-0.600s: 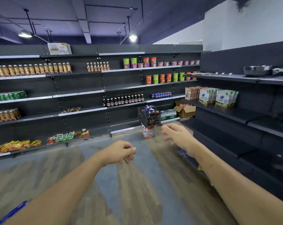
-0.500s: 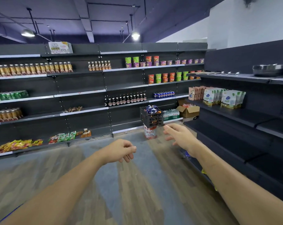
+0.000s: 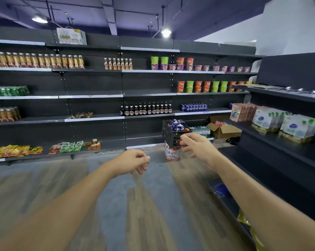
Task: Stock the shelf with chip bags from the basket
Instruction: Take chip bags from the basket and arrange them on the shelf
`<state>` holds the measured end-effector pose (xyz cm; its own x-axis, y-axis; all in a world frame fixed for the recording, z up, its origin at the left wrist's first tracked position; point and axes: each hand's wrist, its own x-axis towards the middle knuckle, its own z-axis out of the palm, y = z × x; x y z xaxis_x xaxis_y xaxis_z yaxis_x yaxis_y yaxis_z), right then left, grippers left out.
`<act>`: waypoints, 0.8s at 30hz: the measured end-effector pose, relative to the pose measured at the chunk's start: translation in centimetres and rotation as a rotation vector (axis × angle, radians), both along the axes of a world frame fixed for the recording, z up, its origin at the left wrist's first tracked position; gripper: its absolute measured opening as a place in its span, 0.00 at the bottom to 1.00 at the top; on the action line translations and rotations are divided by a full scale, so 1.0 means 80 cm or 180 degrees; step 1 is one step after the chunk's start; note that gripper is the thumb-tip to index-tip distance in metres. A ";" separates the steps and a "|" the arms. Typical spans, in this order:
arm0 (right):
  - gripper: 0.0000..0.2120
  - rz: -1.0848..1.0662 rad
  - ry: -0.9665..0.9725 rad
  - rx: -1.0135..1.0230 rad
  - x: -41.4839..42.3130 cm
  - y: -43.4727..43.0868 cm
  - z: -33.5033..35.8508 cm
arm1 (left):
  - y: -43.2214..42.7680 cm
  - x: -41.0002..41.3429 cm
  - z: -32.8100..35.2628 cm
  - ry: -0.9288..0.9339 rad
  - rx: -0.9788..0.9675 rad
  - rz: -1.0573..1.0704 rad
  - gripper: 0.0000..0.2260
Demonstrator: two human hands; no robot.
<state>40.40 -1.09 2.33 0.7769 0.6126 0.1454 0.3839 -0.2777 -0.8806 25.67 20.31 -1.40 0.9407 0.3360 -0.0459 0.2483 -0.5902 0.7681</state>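
Chip bags (image 3: 177, 124), mostly blue and white, are heaped in the black slatted basket (image 3: 170, 137) to above its rim; orange packaging shows through the slats lower down. The basket stands on a red-and-white tub (image 3: 172, 154) on the floor (image 3: 116, 205), at the far end of the aisle, near the corner where the wall shelving (image 3: 91, 82) meets the dark shelf unit (image 3: 258, 156) on the person's right.

The right hand (image 3: 196, 147) is stretched forward at basket height, fingers loosely spread and slightly bent, holding nothing. Its fingertips overlap the basket's front in the view; whether they touch it cannot be told. The left hand (image 3: 133, 161) is held lower and to the left, over bare floor, fingers loosely curled, also holding nothing.

Containers noted: an open cardboard box (image 3: 225, 132) on the floor just beyond the basket, flaps up, with red packets (image 3: 220, 123) inside; beside it a wrapped pack of water bottles (image 3: 201, 130).

The right shelf unit carries pink packets (image 3: 241, 112) and white pouches (image 3: 297, 126) upright on one middle level. The levels below them are bare except for a blurred blue item (image 3: 221, 189) and a yellow packet (image 3: 243, 219) at the bottom.

The wall shelving holds rows of dark bottles (image 3: 145, 109), blue cans (image 3: 193, 107) and noodle cups (image 3: 203, 86), with flat snack packets (image 3: 13, 151) on the lowest level.
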 end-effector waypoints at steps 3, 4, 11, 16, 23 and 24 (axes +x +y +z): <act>0.08 -0.0016 0.0013 -0.0106 0.058 0.077 -0.004 | 0.072 0.059 -0.011 -0.0063 -0.0084 -0.0035 0.12; 0.09 -0.0031 0.0028 -0.0140 0.079 0.105 -0.001 | 0.097 0.080 -0.010 -0.0067 -0.0110 -0.0062 0.12; 0.07 -0.0068 0.0043 -0.0121 0.201 0.259 0.020 | 0.249 0.208 0.015 -0.0129 -0.0183 -0.0082 0.12; 0.11 -0.0128 0.0033 -0.0139 0.295 0.328 0.015 | 0.313 0.301 0.019 -0.0096 -0.0215 -0.0103 0.11; 0.10 -0.0111 0.0132 0.0048 0.458 0.396 -0.016 | 0.391 0.458 0.002 0.0050 -0.0131 -0.0140 0.11; 0.10 -0.0114 0.0144 0.0075 0.487 0.406 -0.020 | 0.405 0.486 0.000 0.0073 -0.0121 -0.0132 0.11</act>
